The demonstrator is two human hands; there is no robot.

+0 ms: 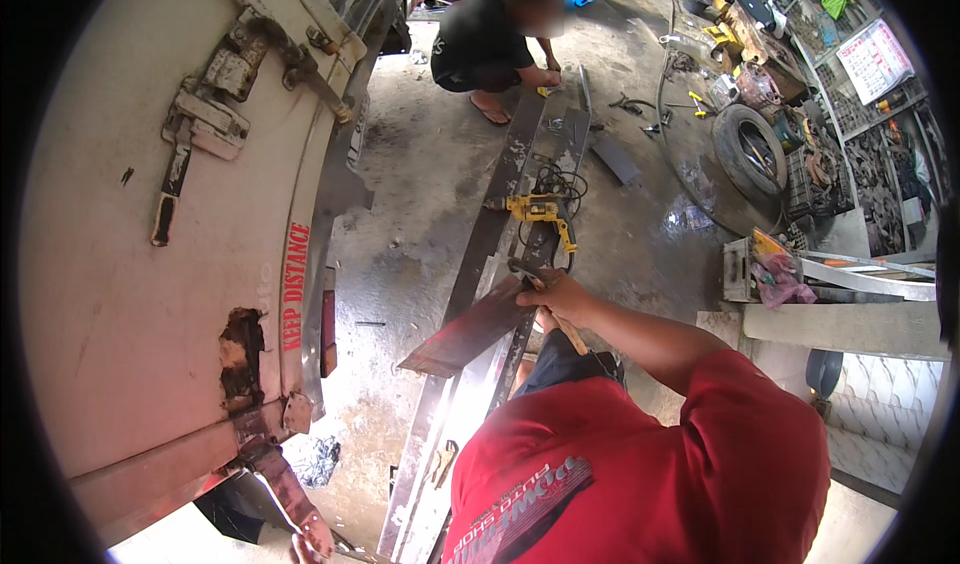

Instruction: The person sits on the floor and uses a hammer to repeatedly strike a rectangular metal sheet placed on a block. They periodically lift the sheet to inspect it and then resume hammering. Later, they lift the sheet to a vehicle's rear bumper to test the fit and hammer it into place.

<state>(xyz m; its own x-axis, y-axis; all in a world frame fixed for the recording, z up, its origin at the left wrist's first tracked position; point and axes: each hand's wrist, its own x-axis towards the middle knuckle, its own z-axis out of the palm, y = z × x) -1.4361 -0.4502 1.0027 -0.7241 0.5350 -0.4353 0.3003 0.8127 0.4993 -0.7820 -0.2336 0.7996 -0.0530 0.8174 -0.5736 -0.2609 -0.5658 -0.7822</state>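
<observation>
My right hand is closed around a wooden-handled hammer, near its dark head. At the same fingers is one end of a dark flat metal plate, slanting over two long metal beams. Whether the fingers also grip the plate is hard to tell. A few fingers, apparently of my left hand, show at the bottom edge beside a rusty bracket on the truck; the rest is out of frame. Beyond the hammer, a yellow power drill with a coiled black cord lies across the beams.
A co-worker in dark clothes squats at the far end of the beams. The truck's pale panel fills the left side. At right are a tyre, a hose, a crate and scrap. Locking pliers lie on the near beam.
</observation>
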